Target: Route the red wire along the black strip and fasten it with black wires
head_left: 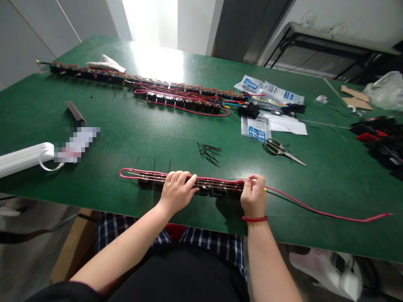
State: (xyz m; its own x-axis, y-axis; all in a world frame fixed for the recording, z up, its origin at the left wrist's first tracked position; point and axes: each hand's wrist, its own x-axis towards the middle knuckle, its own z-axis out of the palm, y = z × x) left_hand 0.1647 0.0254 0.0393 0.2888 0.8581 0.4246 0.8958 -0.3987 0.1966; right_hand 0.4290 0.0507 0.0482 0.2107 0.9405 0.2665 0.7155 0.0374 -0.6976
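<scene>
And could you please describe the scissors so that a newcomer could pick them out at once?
On the green table, look beyond the person's right hand to the nearest blue-printed packet. The scissors lie to its right and nearer the person, blades pointing rightward. Two looped handles set them apart from the thin black strips on their left.

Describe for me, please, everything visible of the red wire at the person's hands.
The red wire looks thin, smooth and plastic-coated. Left of the black strip it bends in a rounded loop; from there it runs along the strip's far side, partly hidden by the left hand and right hand. Beyond the right hand it trails loosely over the green table in a shallow curve, ending in a slightly thicker red section with a pale tip.
</scene>
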